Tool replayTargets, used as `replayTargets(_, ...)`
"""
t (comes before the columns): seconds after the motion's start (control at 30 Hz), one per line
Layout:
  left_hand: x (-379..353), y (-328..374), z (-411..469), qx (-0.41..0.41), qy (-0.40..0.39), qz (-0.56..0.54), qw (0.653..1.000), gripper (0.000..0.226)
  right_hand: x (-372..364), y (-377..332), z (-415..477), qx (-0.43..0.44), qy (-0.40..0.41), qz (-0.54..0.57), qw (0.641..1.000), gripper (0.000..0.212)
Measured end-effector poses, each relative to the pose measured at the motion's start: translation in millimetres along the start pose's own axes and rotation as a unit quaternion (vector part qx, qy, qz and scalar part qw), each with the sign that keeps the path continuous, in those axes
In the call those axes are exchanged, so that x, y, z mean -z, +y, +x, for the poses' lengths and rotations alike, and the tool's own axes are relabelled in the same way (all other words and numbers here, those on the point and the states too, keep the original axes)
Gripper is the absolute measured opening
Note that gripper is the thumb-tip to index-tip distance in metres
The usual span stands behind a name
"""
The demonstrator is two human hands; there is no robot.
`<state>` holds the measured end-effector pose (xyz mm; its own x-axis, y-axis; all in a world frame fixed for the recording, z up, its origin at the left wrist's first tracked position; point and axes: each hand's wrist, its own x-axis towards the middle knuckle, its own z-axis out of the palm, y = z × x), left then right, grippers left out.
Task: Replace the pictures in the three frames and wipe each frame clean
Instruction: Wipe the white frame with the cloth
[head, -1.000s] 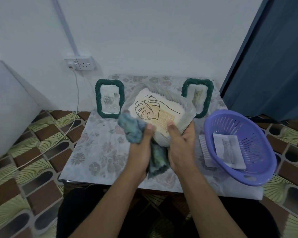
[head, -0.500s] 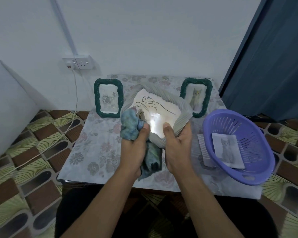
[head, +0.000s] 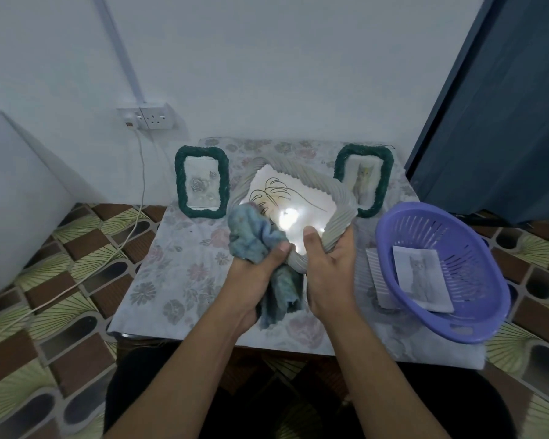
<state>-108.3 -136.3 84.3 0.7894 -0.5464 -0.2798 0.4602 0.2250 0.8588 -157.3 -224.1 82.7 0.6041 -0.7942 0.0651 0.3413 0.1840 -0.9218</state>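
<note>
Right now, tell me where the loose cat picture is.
Head view, right side: the loose cat picture lies inside the purple basket, right of the right hand.

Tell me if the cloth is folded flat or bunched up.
Bunched: left hand grips the cloth crumpled against the white frame, its tail hanging below.

The floral tablecloth lies bare on the left, from the green rose frame to the near edge. The purple basket crowds the right side. The tilted white frame blocks the middle, partly covering the cat frame.
</note>
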Motion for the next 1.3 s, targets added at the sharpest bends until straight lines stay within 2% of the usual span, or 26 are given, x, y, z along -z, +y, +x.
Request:
replayTargets(0.17, -1.2, 3.2, -1.5, -0.042, 0.012, 0.044, 0.998, 0.026, 5.4, 4.7, 0.7, -0.014, -0.002, 0.051, 0.999, 0.047)
replayTargets(0.37, 1.8, 1.1, 2.9, -0.097, 0.110, 0.165, 0.975, 0.028, 8.9, 0.3, -2.4, -0.007, -0.028, 0.052, 0.998, 0.046)
replayTargets(0.5, 10.6, 2.0, 6.9, -0.071, 0.156, 0.232, 0.958, 0.056, 13.0, -1.2, 1.9, -0.002, -0.021, 0.021, 1.000, 0.047)
replayTargets(0.57, 18.3, 7.1, 12.5, -0.046, 0.182, 0.250, 0.950, 0.053, 16.2, -1.2, 2.5, -0.004, -0.018, 0.015, 1.000, 0.047)
replayTargets(0.6, 24.2, 9.7, 16.7, -0.056, 0.179, 0.266, 0.945, 0.044, 18.1, -0.8, 2.6, -0.010, -0.017, 0.017, 1.000, 0.047)
replayTargets(0.67, 36.6, 16.9, 27.2, -0.125, 0.158, 0.326, 0.924, 0.013, 20.5, -0.5, 3.1, -0.011, -0.016, 0.015, 1.000, 0.049)
replayTargets(0.7, 42.5, 20.2, 32.0, -0.151, 0.156, 0.353, 0.910, 0.009, 21.2, -0.1, 3.4, -0.006, -0.017, 0.007, 1.000, 0.050)
replayTargets(0.83, 48.8, 33.1, 34.8, -0.230, 0.197, 0.418, 0.856, 0.025, 21.0, 1.3, 4.3, 0.021, -0.017, -0.034, 0.999, 0.046)
replayTargets(0.97, 37.6, 40.5, 26.7, -0.295, 0.159, 0.475, 0.814, 0.063, 16.5, 2.1, 2.6, 0.047, -0.028, -0.085, 0.995, 0.043)
replayTargets(1.1, 32.2, 32.5, 27.7, -0.290, 0.127, 0.507, 0.802, 0.067, 12.7, -2.4, 0.4, 0.074, -0.048, -0.094, 0.992, 0.044)
replayTargets(1.17, 28.3, 29.8, 29.5, -0.321, 0.140, 0.536, 0.768, 0.070, 11.3, -4.2, -0.8, 0.080, -0.063, -0.096, 0.990, 0.046)
replayTargets(1.23, 28.6, 28.1, 32.6, -0.367, 0.154, 0.534, 0.746, 0.056, 9.1, -5.1, -2.4, 0.083, -0.092, -0.108, 0.986, 0.045)
replayTargets(1.3, 25.9, 28.4, 30.4, -0.387, 0.172, 0.506, 0.751, 0.043, 6.6, -5.5, -3.5, 0.089, -0.119, -0.128, 0.981, 0.042)
